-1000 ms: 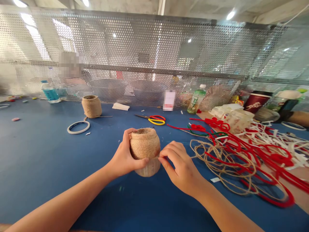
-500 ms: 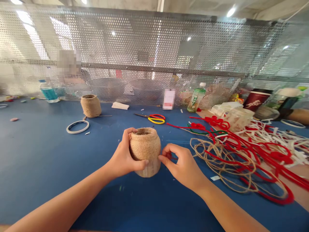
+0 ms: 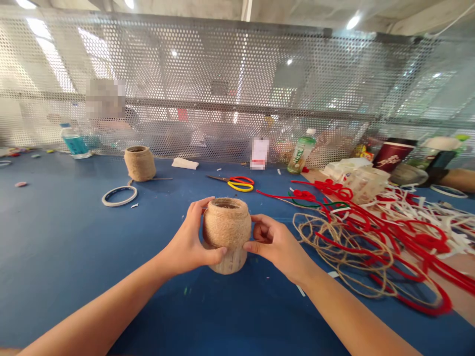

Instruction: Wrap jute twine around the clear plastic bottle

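Both of my hands hold a jar at the middle of the blue table, its upper part wound with jute twine. Its lower part is a paler, unwrapped surface. My left hand grips the jar's left side, with the thumb across the front. My right hand cups the right side, its thumb at the lower edge of the winding. A loose tangle of jute twine lies to the right of my right hand.
Farther back stand a fully wrapped jar, a tape ring and scissors with red and yellow handles. Red pipe cleaners and white strips cover the right side. A perforated metal screen runs behind the table.
My right hand has moved from pinching at the winding's edge to cupping the jar's right side. The jar has shifted slightly to the right.
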{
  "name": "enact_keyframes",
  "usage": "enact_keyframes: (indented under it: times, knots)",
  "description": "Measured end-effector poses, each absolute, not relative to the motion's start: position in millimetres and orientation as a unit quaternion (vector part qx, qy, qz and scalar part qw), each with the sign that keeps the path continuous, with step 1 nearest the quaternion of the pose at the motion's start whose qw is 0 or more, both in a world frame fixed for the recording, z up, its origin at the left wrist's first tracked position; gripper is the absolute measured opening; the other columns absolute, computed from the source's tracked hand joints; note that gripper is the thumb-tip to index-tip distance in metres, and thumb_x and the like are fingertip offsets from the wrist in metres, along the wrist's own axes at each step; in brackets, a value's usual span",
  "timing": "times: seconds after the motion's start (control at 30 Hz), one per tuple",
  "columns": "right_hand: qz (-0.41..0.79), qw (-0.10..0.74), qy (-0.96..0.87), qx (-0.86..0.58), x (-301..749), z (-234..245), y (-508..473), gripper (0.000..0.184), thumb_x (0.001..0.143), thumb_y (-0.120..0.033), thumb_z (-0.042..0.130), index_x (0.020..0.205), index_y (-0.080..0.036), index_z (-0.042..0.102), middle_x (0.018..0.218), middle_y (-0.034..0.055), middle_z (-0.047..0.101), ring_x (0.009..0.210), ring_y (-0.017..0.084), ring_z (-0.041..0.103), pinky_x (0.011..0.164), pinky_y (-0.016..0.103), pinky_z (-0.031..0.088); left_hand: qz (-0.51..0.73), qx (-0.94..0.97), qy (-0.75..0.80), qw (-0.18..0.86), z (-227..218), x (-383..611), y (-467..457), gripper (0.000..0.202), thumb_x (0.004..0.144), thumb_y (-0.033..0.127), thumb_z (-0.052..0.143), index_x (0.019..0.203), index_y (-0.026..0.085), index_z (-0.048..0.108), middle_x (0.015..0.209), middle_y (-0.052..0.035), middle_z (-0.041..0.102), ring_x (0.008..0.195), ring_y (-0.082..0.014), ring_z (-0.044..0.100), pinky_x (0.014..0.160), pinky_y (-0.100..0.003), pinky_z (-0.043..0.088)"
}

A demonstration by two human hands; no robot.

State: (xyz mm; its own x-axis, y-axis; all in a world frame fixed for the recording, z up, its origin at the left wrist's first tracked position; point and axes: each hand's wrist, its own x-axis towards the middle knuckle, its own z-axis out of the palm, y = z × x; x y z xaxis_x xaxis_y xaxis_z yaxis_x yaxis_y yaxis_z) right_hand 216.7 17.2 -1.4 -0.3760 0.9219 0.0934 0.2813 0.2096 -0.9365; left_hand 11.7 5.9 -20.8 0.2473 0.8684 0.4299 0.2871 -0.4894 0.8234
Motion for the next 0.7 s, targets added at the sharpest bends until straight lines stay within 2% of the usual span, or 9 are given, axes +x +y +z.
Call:
enact_keyframes:
  times: [0.17, 0.33, 0.6, 0.7]
  knots:
    - [0.431, 0.358, -0.691, -0.456, 216, 1, 16, 0.033, 0.067, -0.021, 0.066, 0.095, -0.013, 0.051, 0.057, -0.0091, 0.03, 0.052, 0.006, 0.029, 0.05, 0.021, 0.029, 0.452, 0.73, 0.424, 0.288, -17, 6, 10, 0.085, 0.057, 0.03, 0.071, 0.132, 0.015, 0.032, 0.127, -0.0135, 0.045, 0.12, -0.0286, 0.042, 0.103, -0.045, 0.033]
    - [0.438, 0.38, -0.676, -0.455, 214, -3, 13, 0.027, 0.069, -0.018, 0.062, 0.093, -0.014, 0.049, 0.056, -0.0093, 0.031, 0.051, 0.006, 0.032, 0.05, 0.02, 0.03, 0.434, 0.73, 0.426, 0.312, -11, 0, 13, 0.083, 0.058, 0.031, 0.074, 0.13, 0.013, 0.038, 0.127, -0.0127, 0.052, 0.117, -0.0279, 0.048, 0.103, -0.044, 0.035]
    - [0.459, 0.391, -0.662, -0.445, 211, -6, 10, 0.027, 0.07, -0.019, 0.06, 0.092, -0.015, 0.045, 0.056, -0.0099, 0.03, 0.05, 0.006, 0.031, 0.05, 0.02, 0.03, 0.418, 0.734, 0.385, 0.371, -8, -6, 14, 0.074, 0.067, 0.032, 0.069, 0.131, 0.013, 0.037, 0.132, -0.0127, 0.048, 0.122, -0.0262, 0.045, 0.106, -0.043, 0.033]
    - [0.454, 0.387, -0.666, -0.447, 210, -7, 10, 0.027, 0.071, -0.022, 0.059, 0.093, -0.015, 0.044, 0.056, -0.0096, 0.031, 0.05, 0.006, 0.032, 0.05, 0.021, 0.03, 0.416, 0.738, 0.386, 0.366, -6, -3, 11, 0.08, 0.064, 0.033, 0.071, 0.132, 0.013, 0.034, 0.134, -0.0133, 0.045, 0.123, -0.0279, 0.043, 0.105, -0.044, 0.034]
